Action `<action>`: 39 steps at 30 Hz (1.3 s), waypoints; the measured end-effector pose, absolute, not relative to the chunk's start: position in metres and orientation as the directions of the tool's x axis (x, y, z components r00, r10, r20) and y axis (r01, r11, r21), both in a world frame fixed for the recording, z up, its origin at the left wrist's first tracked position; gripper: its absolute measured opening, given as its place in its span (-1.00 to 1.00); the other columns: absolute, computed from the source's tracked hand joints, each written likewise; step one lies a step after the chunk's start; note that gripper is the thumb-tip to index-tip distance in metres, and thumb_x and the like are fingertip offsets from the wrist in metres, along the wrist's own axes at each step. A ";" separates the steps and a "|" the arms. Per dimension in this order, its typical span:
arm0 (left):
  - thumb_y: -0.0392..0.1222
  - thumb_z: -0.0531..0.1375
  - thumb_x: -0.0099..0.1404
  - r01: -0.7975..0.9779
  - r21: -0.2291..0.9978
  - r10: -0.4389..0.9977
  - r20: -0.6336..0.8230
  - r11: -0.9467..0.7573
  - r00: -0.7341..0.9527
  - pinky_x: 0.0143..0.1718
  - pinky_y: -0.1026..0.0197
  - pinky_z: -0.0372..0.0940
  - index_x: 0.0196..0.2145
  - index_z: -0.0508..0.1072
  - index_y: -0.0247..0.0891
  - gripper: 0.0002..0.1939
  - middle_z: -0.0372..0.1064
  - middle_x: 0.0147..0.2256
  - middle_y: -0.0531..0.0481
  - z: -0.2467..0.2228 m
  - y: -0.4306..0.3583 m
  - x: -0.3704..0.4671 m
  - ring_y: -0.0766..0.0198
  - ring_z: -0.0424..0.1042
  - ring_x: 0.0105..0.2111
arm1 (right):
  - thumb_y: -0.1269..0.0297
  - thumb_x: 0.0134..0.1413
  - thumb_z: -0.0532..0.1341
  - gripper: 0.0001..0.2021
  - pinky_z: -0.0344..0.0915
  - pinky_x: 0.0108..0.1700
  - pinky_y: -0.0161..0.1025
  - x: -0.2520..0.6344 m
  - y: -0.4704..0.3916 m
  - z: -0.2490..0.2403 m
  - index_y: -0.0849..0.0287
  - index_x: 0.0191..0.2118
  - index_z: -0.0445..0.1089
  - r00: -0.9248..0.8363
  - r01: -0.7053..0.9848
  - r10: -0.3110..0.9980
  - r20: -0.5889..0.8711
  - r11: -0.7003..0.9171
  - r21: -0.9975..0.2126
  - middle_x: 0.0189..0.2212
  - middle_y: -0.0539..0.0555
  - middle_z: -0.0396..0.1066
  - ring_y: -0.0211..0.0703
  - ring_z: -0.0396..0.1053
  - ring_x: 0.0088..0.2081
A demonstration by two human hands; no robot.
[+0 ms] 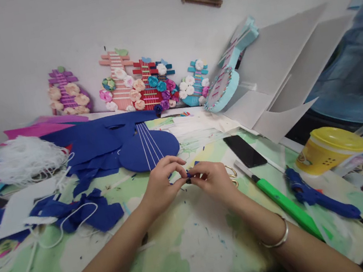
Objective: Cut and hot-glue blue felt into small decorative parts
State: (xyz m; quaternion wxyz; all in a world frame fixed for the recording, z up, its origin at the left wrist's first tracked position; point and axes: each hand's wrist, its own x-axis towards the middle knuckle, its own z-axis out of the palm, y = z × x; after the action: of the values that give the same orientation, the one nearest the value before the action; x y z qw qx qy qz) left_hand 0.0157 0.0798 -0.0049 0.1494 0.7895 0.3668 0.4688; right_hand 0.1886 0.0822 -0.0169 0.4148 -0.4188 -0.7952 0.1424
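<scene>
My left hand point(163, 182) and my right hand point(216, 179) meet over the middle of the table, thumbs and forefingers pinched together. Between their fingertips is a small dark blue piece point(188, 175), mostly covered by the fingers, so its exact shape is hidden. Just beyond my left hand lies a flat, rounded blue shape point(165, 142) with several white strings across it, like an instrument body. Gold-coloured scissor handles point(232, 171) peek out beside my right hand; the blades are hidden.
On the right are a phone point(245, 150), a green utility knife point(287, 206), a blue glue gun point(322, 200) and a yellow tub point(329, 149). Blue scraps point(101, 211) and a white yarn heap point(29, 158) lie left. Decorated instrument models point(119, 83) lean on the wall.
</scene>
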 end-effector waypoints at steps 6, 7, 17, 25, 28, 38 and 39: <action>-0.36 0.23 0.08 0.349 0.768 0.844 0.497 -0.537 0.204 -0.26 0.17 0.35 -0.49 0.37 -0.27 -0.92 0.38 -0.28 -0.08 -0.017 0.088 0.018 0.19 0.41 -0.21 | 0.48 -0.14 0.27 -0.88 0.32 -0.36 -0.30 0.183 0.091 -0.029 0.17 -0.42 0.51 -0.218 0.424 0.912 0.347 0.409 -0.808 -0.50 0.00 0.52 -0.20 0.44 -0.43; -0.34 0.23 0.07 0.319 0.809 0.870 0.458 -0.494 0.183 -0.29 0.18 0.35 -0.49 0.35 -0.27 -0.91 0.37 -0.29 -0.07 -0.018 0.089 0.018 0.20 0.42 -0.22 | 0.46 -0.15 0.27 -0.89 0.33 -0.36 -0.30 0.183 0.092 -0.031 0.17 -0.43 0.51 -0.205 0.409 0.920 0.335 0.391 -0.825 -0.50 0.01 0.51 -0.20 0.44 -0.43; -0.32 0.28 -0.06 0.135 0.955 0.965 0.261 -0.263 0.033 -0.34 0.23 0.32 -0.55 0.28 -0.28 -0.82 0.40 -0.50 0.06 -0.028 0.096 0.024 0.30 0.41 -0.45 | 0.43 -0.15 0.22 -0.87 0.37 -0.31 -0.25 0.184 0.103 -0.044 0.17 -0.38 0.45 -0.134 0.286 0.959 0.249 0.278 -0.917 -0.44 0.04 0.52 -0.17 0.46 -0.39; -0.32 0.32 -0.10 0.148 0.967 0.978 0.207 -0.206 0.007 -0.41 0.25 0.30 -0.54 0.42 -0.29 -0.87 0.43 -0.54 0.05 -0.028 0.097 0.024 0.30 0.40 -0.50 | 0.34 -0.19 0.25 -0.89 0.33 -0.44 -0.29 0.182 0.103 -0.043 0.17 -0.44 0.32 -0.110 0.180 0.973 0.203 0.220 -0.959 -0.54 -0.01 0.44 -0.25 0.38 -0.53; -0.33 0.33 -0.11 0.148 0.968 0.979 0.204 -0.203 0.007 -0.43 0.25 0.30 -0.55 0.44 -0.30 -0.87 0.43 -0.54 0.04 -0.028 0.097 0.025 0.30 0.41 -0.51 | 0.35 -0.26 0.28 -0.85 0.31 -0.45 -0.30 0.182 0.104 -0.042 0.17 -0.47 0.30 -0.079 0.150 0.981 0.179 0.190 -0.970 -0.57 -0.03 0.42 -0.26 0.36 -0.54; -0.35 0.30 -0.08 0.128 0.970 0.979 0.205 -0.205 0.009 -0.47 0.26 0.32 -0.54 0.47 -0.30 -0.93 0.46 -0.55 0.01 -0.030 0.099 0.024 0.30 0.42 -0.53 | 0.33 -0.26 0.29 -0.89 0.32 -0.43 -0.30 0.181 0.105 -0.042 0.20 -0.50 0.37 -0.073 0.129 0.988 0.134 0.142 -0.981 -0.57 -0.01 0.43 -0.27 0.35 -0.54; -0.35 0.30 -0.08 0.124 0.972 0.979 0.201 -0.201 0.006 -0.47 0.26 0.32 -0.54 0.47 -0.30 -0.92 0.46 -0.54 0.01 -0.030 0.099 0.024 0.31 0.42 -0.53 | 0.33 -0.26 0.29 -0.88 0.32 -0.43 -0.30 0.181 0.105 -0.041 0.20 -0.50 0.37 -0.069 0.124 0.989 0.127 0.135 -0.983 -0.57 -0.01 0.43 -0.27 0.35 -0.54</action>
State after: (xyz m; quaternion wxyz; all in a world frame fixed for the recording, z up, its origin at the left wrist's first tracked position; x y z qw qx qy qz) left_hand 0.0242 0.0989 -0.0302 0.4130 0.5766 0.4787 0.5176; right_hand 0.1809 0.1047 -0.0414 0.4832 -0.4815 -0.5780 0.4478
